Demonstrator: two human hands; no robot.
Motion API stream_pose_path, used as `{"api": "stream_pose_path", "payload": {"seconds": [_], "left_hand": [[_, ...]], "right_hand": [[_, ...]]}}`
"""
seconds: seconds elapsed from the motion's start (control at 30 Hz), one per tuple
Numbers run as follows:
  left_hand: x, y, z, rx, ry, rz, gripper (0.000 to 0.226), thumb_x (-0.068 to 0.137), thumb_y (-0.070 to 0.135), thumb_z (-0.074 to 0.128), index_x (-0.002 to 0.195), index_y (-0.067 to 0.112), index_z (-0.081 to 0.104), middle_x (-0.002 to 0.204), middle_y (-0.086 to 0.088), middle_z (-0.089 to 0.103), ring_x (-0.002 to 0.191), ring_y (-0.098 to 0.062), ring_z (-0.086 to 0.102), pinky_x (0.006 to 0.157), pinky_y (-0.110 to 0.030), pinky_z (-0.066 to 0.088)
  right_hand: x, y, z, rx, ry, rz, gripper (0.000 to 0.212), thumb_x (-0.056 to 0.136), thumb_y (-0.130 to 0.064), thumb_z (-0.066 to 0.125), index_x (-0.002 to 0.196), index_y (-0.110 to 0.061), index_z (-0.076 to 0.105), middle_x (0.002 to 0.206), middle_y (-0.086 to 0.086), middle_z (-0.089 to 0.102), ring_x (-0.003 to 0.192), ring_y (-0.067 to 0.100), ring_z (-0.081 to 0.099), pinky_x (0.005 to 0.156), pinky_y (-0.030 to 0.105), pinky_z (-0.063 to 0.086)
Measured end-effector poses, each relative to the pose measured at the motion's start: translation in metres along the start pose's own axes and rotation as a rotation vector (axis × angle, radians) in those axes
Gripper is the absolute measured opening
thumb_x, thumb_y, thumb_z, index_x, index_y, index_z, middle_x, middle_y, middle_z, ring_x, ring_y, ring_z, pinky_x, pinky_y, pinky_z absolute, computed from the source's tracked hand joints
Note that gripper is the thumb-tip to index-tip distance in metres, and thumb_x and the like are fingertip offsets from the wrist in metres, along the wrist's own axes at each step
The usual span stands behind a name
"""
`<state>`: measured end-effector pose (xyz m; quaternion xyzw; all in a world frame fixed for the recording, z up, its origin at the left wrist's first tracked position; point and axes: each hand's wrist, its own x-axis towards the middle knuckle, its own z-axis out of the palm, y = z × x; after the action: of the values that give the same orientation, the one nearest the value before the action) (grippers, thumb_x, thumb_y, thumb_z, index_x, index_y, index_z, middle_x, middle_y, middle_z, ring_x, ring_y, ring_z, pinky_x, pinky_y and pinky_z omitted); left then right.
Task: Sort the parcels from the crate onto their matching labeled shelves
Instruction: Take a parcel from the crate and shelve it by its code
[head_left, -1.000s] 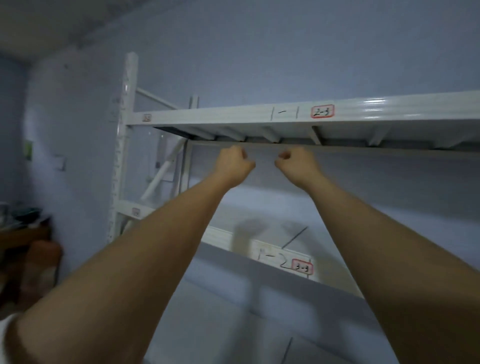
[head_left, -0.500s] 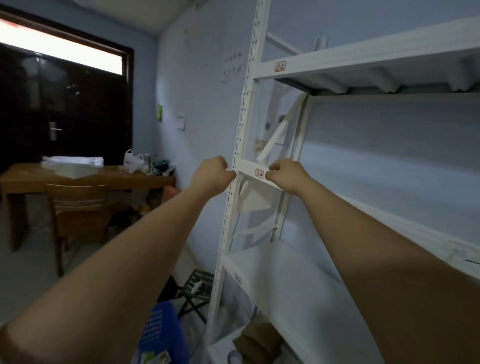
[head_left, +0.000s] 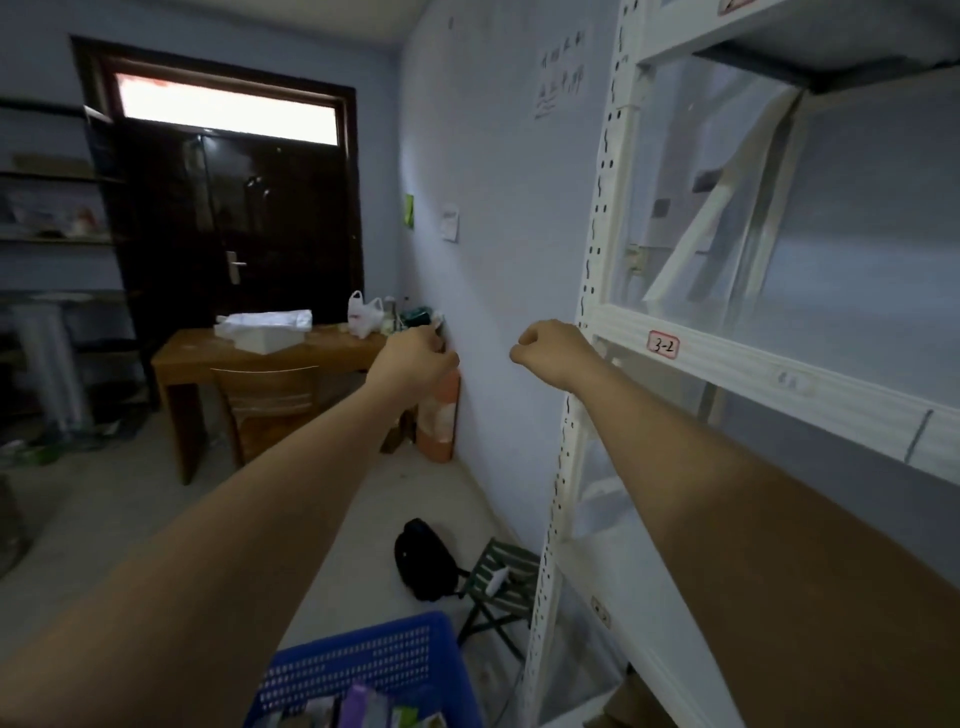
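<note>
**A:** Dim blue-walled room; a dark door (head_left: 234, 218) and a wooden table (head_left: 208, 353) lie far beyond the left hand (head_left: 415, 358), a white rack (head_left: 587, 312) stands just right of the right hand (head_left: 556, 351). What are the hands doing?

**B:** Both are stretched forward, fingers curled into loose fists, holding nothing; neither touches the rack.

**A:** And the parcels?

**B:** Low down, beneath the left forearm, in the blue crate (head_left: 363, 670); only the tops of the parcels (head_left: 358, 712) show, one purple.

**A:** How would they handle?

**B:** My guess: flat, light packets, perhaps slick-wrapped and a bit floppy; pinch one by its upper edge, then support it underneath; too little shows to be sure.

**A:** Any writing?

**B:** A red-bordered shelf label (head_left: 663, 345) just right of the right hand reads "3-2"; the wall notes (head_left: 560, 70) above are illegible.
</note>
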<state>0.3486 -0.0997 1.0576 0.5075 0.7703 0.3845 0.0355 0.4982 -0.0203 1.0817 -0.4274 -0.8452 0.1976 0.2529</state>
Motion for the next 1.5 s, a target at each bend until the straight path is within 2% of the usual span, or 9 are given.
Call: {"api": "stream_pose_path", "payload": {"seconds": [0.3, 0.53, 0.63, 0.8, 0.93, 1.03, 1.23, 1.37, 1.5], "left_hand": [[0.081, -0.08, 0.025, 0.009, -0.007, -0.078, 0.03, 0.09, 0.031, 0.055, 0.103, 0.004, 0.062, 0.095, -0.013, 0.064, 0.089, -0.029, 0.063, 0.081, -0.042, 0.052], [0.137, -0.192, 0.042, 0.029, -0.06, -0.191, 0.018, 0.093, 0.028, 0.053, 0.096, 0.012, 0.058, 0.097, -0.01, 0.061, 0.09, -0.027, 0.06, 0.082, -0.036, 0.051], [0.162, -0.246, 0.05, 0.022, -0.114, -0.246, 0.028, 0.093, 0.03, 0.052, 0.107, 0.008, 0.061, 0.096, -0.01, 0.06, 0.085, -0.026, 0.059, 0.076, -0.035, 0.05], [0.194, -0.33, 0.075, 0.008, -0.197, -0.276, 0.021, 0.093, 0.031, 0.051, 0.086, 0.013, 0.058, 0.083, -0.008, 0.055, 0.073, -0.022, 0.054, 0.074, -0.034, 0.046], [0.203, -0.385, 0.112, -0.02, -0.252, -0.314, 0.019, 0.093, 0.029, 0.051, 0.099, 0.012, 0.057, 0.083, -0.005, 0.053, 0.082, -0.023, 0.052, 0.074, -0.032, 0.045], [0.199, -0.422, 0.144, 0.006, -0.317, -0.331, 0.017, 0.093, 0.028, 0.052, 0.08, 0.016, 0.05, 0.069, 0.005, 0.042, 0.084, -0.021, 0.048, 0.074, -0.028, 0.039], [0.17, -0.5, 0.208, 0.021, -0.413, -0.454, 0.026, 0.091, 0.032, 0.054, 0.104, 0.009, 0.059, 0.096, -0.007, 0.054, 0.087, -0.023, 0.051, 0.079, -0.033, 0.044], [0.149, -0.532, 0.233, 0.019, -0.462, -0.558, 0.034, 0.09, 0.033, 0.055, 0.112, 0.007, 0.06, 0.11, -0.013, 0.061, 0.099, -0.03, 0.058, 0.089, -0.038, 0.05], [0.141, -0.544, 0.244, -0.003, -0.468, -0.622, 0.035, 0.091, 0.034, 0.054, 0.114, 0.009, 0.06, 0.113, -0.012, 0.06, 0.099, -0.03, 0.059, 0.089, -0.039, 0.051]], "right_hand": [[0.109, 0.005, 0.091, 0.052, -0.095, 0.005, 0.02, 0.088, -0.021, 0.052, 0.092, -0.004, 0.062, 0.094, 0.011, 0.059, 0.078, 0.023, 0.052, 0.061, 0.025, 0.04], [0.176, -0.008, 0.19, 0.052, -0.167, -0.005, 0.02, 0.09, -0.019, 0.05, 0.096, -0.004, 0.061, 0.101, 0.012, 0.059, 0.089, 0.024, 0.055, 0.073, 0.029, 0.045], [0.2, -0.009, 0.24, 0.112, -0.185, 0.047, 0.009, 0.089, -0.017, 0.05, 0.084, -0.012, 0.056, 0.088, 0.006, 0.055, 0.077, 0.018, 0.052, 0.055, 0.022, 0.039], [0.233, -0.002, 0.324, 0.125, -0.253, 0.099, 0.033, 0.09, -0.012, 0.048, 0.06, -0.018, 0.037, 0.066, 0.003, 0.042, 0.062, 0.014, 0.041, 0.047, 0.018, 0.028], [0.249, 0.02, 0.389, 0.1, -0.296, 0.154, 0.039, 0.093, -0.008, 0.044, 0.058, -0.018, 0.031, 0.062, -0.001, 0.033, 0.06, 0.013, 0.033, 0.045, 0.017, 0.026], [0.252, 0.043, 0.44, 0.049, -0.337, 0.234, 0.04, 0.091, -0.009, 0.044, 0.056, -0.017, 0.026, 0.059, 0.0, 0.028, 0.056, 0.014, 0.027, 0.044, 0.021, 0.022], [0.226, 0.086, 0.535, 0.075, -0.464, 0.354, 0.039, 0.091, -0.011, 0.046, 0.054, -0.013, 0.034, 0.059, 0.001, 0.036, 0.056, 0.013, 0.035, 0.051, 0.024, 0.026], [0.209, 0.11, 0.575, 0.071, -0.519, 0.413, 0.024, 0.089, -0.016, 0.051, 0.075, 0.0, 0.064, 0.073, 0.014, 0.053, 0.073, 0.023, 0.05, 0.065, 0.031, 0.04], [0.21, 0.118, 0.597, 0.087, -0.572, 0.441, 0.017, 0.087, -0.012, 0.048, 0.071, -0.008, 0.048, 0.071, 0.014, 0.043, 0.071, 0.022, 0.042, 0.061, 0.029, 0.034]]}}
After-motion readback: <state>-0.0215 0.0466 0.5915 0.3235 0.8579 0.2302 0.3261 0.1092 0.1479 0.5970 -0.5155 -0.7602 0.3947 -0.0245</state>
